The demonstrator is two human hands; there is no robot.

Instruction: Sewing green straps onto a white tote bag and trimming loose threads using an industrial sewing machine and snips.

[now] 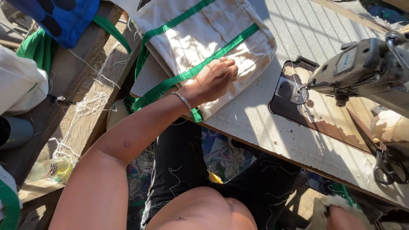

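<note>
My left hand (214, 79), with a silver bracelet on its wrist, lies on a cream cloth bag (200, 34) trimmed with green straps. Its fingers curl over the bag's folded edge beside a green strap (221, 50). The bag rests on the grey sewing table (255, 119), left of the sewing machine (362, 64). Only a part of my right hand (345, 220) shows at the bottom edge, next to a pale piece of cloth (327, 205). Its fingers are hidden.
Dark scissors (383, 159) lie on the table's right side below the machine. A wooden bench (81, 81) at left carries loose white threads, more cream and green cloth, a blue cloth (59, 17) and a plastic bottle (51, 168). My legs in black trousers are under the table.
</note>
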